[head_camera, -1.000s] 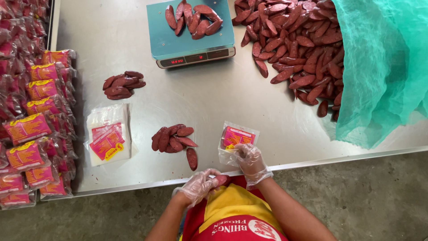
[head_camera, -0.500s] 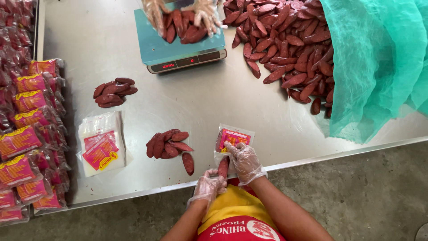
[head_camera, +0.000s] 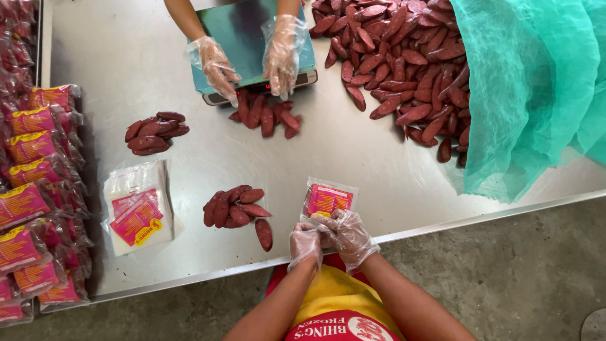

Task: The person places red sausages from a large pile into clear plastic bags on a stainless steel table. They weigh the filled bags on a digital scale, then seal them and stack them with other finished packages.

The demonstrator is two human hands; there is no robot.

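Both my hands wear thin clear gloves and meet at the table's front edge. My left hand and my right hand pinch the near end of a small clear pouch with a pink label, which lies flat on the steel table. Whether anything is inside the pouch I cannot tell. Just left of my hands lies a small heap of dark red sausages, with one loose sausage beside it.
A stack of empty labelled pouches and another sausage heap lie to the left. Filled packs line the left edge. Across the table a co-worker's gloved hands rest over sausages by a scale. A big sausage pile and green netting fill the right.
The co-worker's hands swept the sausages off the scale onto the table. My hands drew together at the pouch's near end, and the sausage between them is no longer seen.
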